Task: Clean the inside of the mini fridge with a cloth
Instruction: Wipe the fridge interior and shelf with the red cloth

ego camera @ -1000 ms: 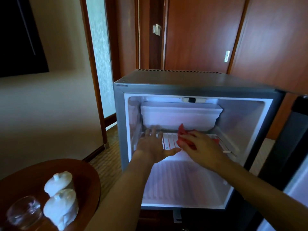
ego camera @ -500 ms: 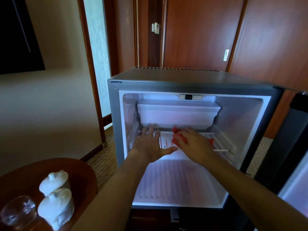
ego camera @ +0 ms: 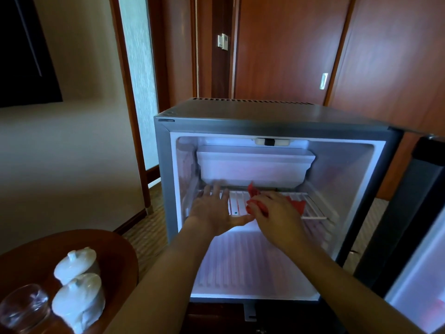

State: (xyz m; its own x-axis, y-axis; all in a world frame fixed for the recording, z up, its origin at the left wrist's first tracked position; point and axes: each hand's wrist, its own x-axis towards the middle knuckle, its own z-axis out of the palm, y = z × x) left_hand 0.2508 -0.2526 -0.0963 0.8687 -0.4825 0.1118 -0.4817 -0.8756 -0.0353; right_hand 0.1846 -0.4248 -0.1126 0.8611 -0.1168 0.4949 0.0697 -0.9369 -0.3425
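The grey mini fridge (ego camera: 240, 116) stands open, its white inside lit. A white wire shelf (ego camera: 313, 208) runs across the middle, under a white freezer box (ego camera: 252, 165). My right hand (ego camera: 277, 218) presses a red cloth (ego camera: 298, 204) onto the shelf, the cloth showing on both sides of the fingers. My left hand (ego camera: 212, 210) lies flat on the shelf's left part, fingers spread, holding nothing.
The fridge door (ego camera: 409, 225) hangs open at the right. A round wooden table (ego camera: 36, 251) at lower left carries two white lidded cups (ego camera: 77, 300) and a glass (ego camera: 21, 309). Wooden doors and panels stand behind the fridge.
My right hand with the red cloth has slid a little left and toward the shelf's front. My left hand stays flat on the shelf. The camera has shifted slightly.
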